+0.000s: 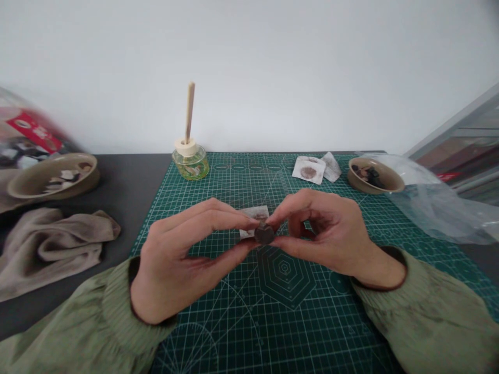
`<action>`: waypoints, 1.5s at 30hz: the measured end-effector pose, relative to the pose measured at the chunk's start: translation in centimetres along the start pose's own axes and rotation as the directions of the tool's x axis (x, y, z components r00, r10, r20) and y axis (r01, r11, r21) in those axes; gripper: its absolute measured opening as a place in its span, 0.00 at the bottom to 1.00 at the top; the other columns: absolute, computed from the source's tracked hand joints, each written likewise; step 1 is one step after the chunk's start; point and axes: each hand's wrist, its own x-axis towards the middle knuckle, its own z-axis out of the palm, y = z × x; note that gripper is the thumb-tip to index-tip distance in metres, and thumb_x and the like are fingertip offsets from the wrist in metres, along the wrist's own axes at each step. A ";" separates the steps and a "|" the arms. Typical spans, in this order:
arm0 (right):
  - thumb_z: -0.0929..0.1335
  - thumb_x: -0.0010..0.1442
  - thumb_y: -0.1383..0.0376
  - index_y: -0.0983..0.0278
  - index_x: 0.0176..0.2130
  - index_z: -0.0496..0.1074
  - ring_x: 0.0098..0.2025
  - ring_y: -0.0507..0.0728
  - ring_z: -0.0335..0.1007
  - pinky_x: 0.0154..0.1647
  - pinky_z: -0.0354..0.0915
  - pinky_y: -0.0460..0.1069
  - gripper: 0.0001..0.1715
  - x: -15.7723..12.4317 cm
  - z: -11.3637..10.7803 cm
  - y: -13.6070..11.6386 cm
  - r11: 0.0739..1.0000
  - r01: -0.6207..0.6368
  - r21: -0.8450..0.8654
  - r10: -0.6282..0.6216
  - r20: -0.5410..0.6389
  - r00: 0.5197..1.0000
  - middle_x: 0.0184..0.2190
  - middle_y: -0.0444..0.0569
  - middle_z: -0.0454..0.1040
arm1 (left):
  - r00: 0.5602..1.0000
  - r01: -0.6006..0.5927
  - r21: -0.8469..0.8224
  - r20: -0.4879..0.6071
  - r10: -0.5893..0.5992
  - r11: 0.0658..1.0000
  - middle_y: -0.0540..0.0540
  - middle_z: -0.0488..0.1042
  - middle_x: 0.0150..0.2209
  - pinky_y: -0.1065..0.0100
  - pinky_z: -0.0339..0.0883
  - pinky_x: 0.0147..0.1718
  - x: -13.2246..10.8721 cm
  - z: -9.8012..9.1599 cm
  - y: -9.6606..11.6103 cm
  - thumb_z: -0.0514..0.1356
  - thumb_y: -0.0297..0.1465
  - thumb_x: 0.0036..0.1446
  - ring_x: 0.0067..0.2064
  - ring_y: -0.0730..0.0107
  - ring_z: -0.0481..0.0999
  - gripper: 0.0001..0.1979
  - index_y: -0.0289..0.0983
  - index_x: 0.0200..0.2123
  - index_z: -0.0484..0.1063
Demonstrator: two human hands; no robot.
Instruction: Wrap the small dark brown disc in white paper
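Observation:
A small round dark brown piece [264,234] is held between both hands above the green cutting mat [288,327]. My left hand [198,244] pinches its left side with thumb and fingertips. On the right side, my right hand [323,228] grips it between thumb and index finger, the other fingers curled. Just behind the fingertips lies a white paper square [255,212] with a brownish mark, partly covered by the hands.
Stained papers [309,170] lie at the back right, beside a bowl of dark pieces [376,179] and clear plastic [432,208]. A glass diffuser [192,163] stands back left. Farther left are a bowl of pale pieces [54,179], a cloth [58,241] and a red-labelled bag [33,130].

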 end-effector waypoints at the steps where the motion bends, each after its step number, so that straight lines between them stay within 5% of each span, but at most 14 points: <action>1: 0.87 0.68 0.69 0.57 0.47 0.89 0.22 0.49 0.74 0.21 0.68 0.47 0.12 0.0 0.0 0.0 1.000 -0.005 -0.004 0.005 0.003 1.000 0.39 0.42 0.94 | 1.000 -0.001 0.003 0.000 0.001 1.000 0.52 0.94 0.49 0.57 0.93 0.49 0.0 0.0 0.0 0.75 0.27 0.82 0.48 0.62 0.95 0.10 0.49 0.56 0.85; 12: 0.88 0.70 0.66 0.61 0.51 0.90 0.20 0.49 0.67 0.23 0.65 0.47 0.12 0.0 -0.3 0.9 0.996 -0.041 -0.074 0.042 0.001 0.999 0.26 0.37 0.83 | 0.997 0.020 0.143 0.074 -0.031 0.989 0.47 0.94 0.53 0.57 0.94 0.52 0.1 -0.2 -0.8 0.74 0.33 0.83 0.50 0.57 0.96 0.06 0.48 0.59 0.85; 16: 0.81 0.72 0.71 0.62 0.53 0.91 0.25 0.50 0.71 0.30 0.67 0.49 0.11 0.1 -0.8 2.2 0.908 0.050 -0.416 -0.026 0.062 0.998 0.39 0.45 0.92 | 0.969 -0.006 0.317 0.235 -0.073 0.948 0.39 0.92 0.67 0.49 0.92 0.68 -0.3 -0.1 -3.0 0.71 0.37 0.83 0.67 0.45 0.95 0.17 0.43 0.69 0.87; 20: 0.76 0.75 0.73 0.61 0.53 0.92 0.31 0.54 0.77 0.36 0.71 0.50 0.14 0.1 -1.1 3.3 0.830 0.149 -0.538 -0.049 0.196 0.979 0.48 0.51 0.93 | 0.932 -0.014 0.369 0.341 -0.121 0.929 0.40 0.91 0.71 0.40 0.84 0.79 -0.9 0.2 -4.6 0.69 0.40 0.85 0.73 0.41 0.91 0.18 0.44 0.69 0.90; 30: 0.73 0.79 0.72 0.59 0.59 0.91 0.47 0.62 0.89 0.44 0.74 0.53 0.18 -0.3 -1.2 2.8 0.722 0.250 -0.645 -0.055 0.307 0.950 0.53 0.54 0.92 | 0.932 0.005 0.343 0.338 -0.128 0.939 0.46 0.92 0.69 0.42 0.85 0.80 -0.7 0.5 -4.3 0.68 0.41 0.87 0.72 0.43 0.93 0.15 0.50 0.67 0.93; 36: 0.70 0.83 0.71 0.63 0.61 0.88 0.47 0.64 0.89 0.42 0.74 0.55 0.17 -0.4 -1.0 2.4 0.628 0.312 -0.713 -0.036 0.373 0.927 0.57 0.58 0.91 | 0.932 0.018 0.341 0.334 -0.139 0.940 0.46 0.92 0.69 0.41 0.84 0.80 -0.7 0.4 -4.4 0.68 0.39 0.85 0.72 0.42 0.92 0.16 0.49 0.67 0.93; 45: 0.70 0.84 0.71 0.65 0.61 0.89 0.48 0.66 0.91 0.43 0.75 0.55 0.17 -0.3 -0.9 2.5 0.628 0.340 -0.700 -0.060 0.392 0.918 0.56 0.60 0.91 | 0.932 0.008 0.367 0.334 -0.140 0.930 0.44 0.92 0.69 0.45 0.84 0.80 -0.7 0.5 -4.4 0.67 0.41 0.86 0.72 0.43 0.92 0.18 0.46 0.68 0.92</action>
